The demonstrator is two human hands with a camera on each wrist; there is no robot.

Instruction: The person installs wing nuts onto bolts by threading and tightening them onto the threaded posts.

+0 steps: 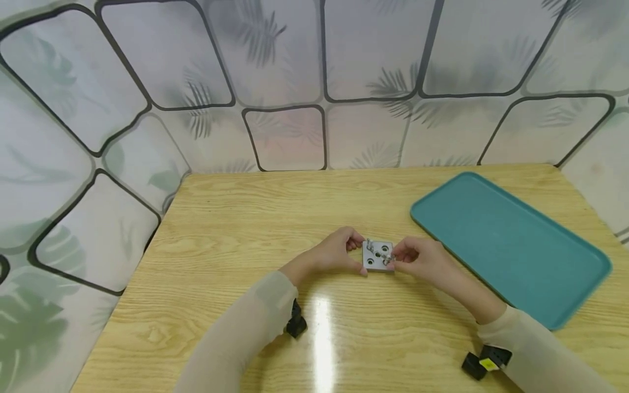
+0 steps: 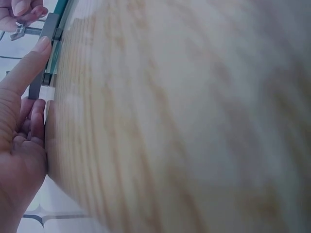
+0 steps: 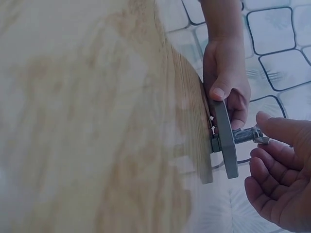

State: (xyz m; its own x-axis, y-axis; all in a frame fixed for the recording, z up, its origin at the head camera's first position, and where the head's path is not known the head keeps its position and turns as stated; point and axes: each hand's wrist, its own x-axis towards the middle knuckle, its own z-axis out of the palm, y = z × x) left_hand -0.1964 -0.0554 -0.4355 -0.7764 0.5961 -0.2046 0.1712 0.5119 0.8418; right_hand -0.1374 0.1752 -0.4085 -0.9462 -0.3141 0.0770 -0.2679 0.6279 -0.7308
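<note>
A small square metal plate [image 1: 380,267] with several holes is held just over the wooden table. My left hand [image 1: 339,252] grips its left side, thumb at the near edge and fingers at the far edge. My right hand [image 1: 420,257] is at the plate's right side. In the right wrist view its thumb and index finger pinch a wing nut [image 3: 260,137] at the end of a threaded bolt [image 3: 244,135], which passes through the plate and has its head underneath. A second bolt with a wing nut [image 1: 369,245] stands at the plate's far left corner.
A teal tray [image 1: 511,245] lies on the table to the right, beyond my right forearm. The wooden table [image 1: 236,218] reaches back to a patterned curtain or wall covering [image 1: 290,136]. Wrist cameras [image 1: 296,322] are strapped under both sleeves.
</note>
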